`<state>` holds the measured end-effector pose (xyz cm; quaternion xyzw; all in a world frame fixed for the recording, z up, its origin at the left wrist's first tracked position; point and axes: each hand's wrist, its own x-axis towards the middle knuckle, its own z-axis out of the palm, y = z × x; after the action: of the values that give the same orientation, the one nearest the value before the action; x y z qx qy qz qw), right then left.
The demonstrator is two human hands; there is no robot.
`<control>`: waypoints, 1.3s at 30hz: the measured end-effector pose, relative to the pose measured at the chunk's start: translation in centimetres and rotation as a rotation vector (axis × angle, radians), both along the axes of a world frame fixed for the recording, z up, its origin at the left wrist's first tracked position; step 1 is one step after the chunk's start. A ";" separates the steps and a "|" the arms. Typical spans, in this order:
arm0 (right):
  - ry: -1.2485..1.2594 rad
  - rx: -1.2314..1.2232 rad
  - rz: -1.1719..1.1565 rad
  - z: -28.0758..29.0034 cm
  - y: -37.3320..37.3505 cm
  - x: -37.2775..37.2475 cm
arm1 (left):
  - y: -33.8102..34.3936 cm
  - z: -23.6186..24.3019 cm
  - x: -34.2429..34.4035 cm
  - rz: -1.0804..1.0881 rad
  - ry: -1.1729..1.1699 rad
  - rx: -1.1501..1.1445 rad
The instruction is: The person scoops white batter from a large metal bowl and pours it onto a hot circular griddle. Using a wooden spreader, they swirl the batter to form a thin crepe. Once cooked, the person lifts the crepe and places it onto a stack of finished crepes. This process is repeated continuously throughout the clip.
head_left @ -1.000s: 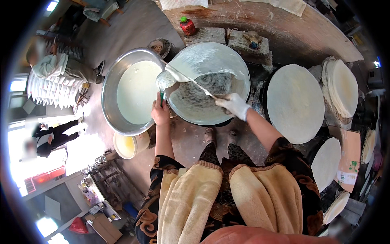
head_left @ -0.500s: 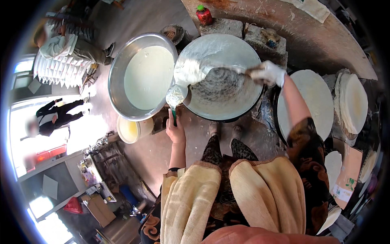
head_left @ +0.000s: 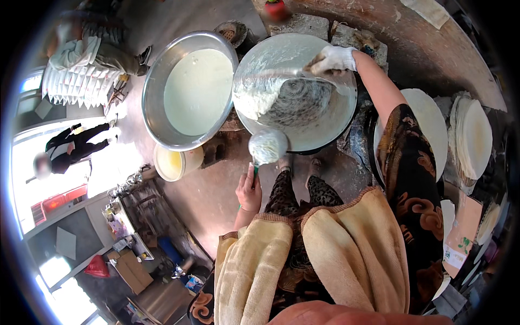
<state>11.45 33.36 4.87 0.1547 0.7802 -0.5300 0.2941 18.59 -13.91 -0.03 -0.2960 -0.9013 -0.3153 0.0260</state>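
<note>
My left hand (head_left: 249,190) is closed round the green handle of a ladle (head_left: 267,147). Wet pale batter coats the ladle's bowl, which hangs over the near rim of a large round griddle (head_left: 325,125). White batter (head_left: 259,98) lies on the griddle's left side, and a thin swirled film of it covers the dark middle. Over the far right part of the griddle, my right hand (head_left: 330,60), in a white glove, grips what looks like a thin flat scraper; blur hides its exact shape. Left of the griddle stands a metal basin (head_left: 149,103) of white batter (head_left: 197,92).
Below the basin is a white bucket (head_left: 187,165) with yellow contents. Stacks of round pale sheets (head_left: 470,135) stand at the right. Blocks (head_left: 303,26) and a red bottle (head_left: 277,10) lie beyond the griddle. Two people (head_left: 81,142) are at the far left.
The ladle has moved from between basin and griddle toward me and to the right. My gloved right hand has swept farther away across the griddle, and the batter there has shifted.
</note>
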 end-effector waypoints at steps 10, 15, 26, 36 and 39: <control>-0.106 0.028 0.124 -0.2 0.8 -0.8 | 3.3 8.1 -6.8 0.443 -0.626 1.114; -0.126 0.041 0.337 0.6 2.7 2.2 | -3.8 5.9 -10.9 0.497 -1.040 1.598; -0.142 -0.012 0.187 1.2 6.1 5.1 | -2.2 14.5 -12.6 -0.163 -1.123 2.036; -0.217 0.076 0.357 1.9 5.0 2.2 | -4.4 15.5 -10.2 -0.123 -1.116 2.064; -0.038 0.165 0.263 1.5 5.5 1.9 | -4.9 14.5 -8.9 -0.017 -1.123 2.041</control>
<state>13.33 38.90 6.35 0.0847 0.8288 -0.4181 0.3621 9.65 -18.80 14.46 0.0377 -0.1115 -0.9812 -0.1528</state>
